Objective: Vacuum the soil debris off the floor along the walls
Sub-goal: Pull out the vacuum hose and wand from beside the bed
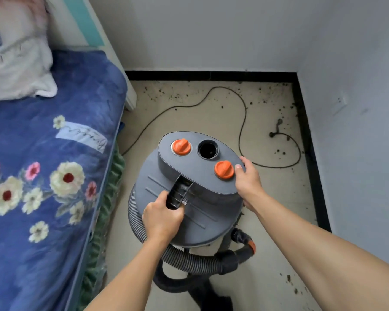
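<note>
A grey canister vacuum [195,212] with two orange knobs stands on the beige floor between the bed and the right wall. My left hand [162,217] grips its black carry handle [179,194]. On the right edge of the vacuum's raised top, beside one orange knob [224,169], my right hand [247,178] grips the rim, thumb on top. The ribbed grey hose [189,259] coils round the base. Dark soil debris [276,99] is scattered along the back wall and the right wall.
A bed with a blue floral blanket [54,176] fills the left side. The black power cord [243,122] loops over the floor behind the vacuum, its plug [276,129] lying near the right wall. Black skirting [211,75] lines both walls.
</note>
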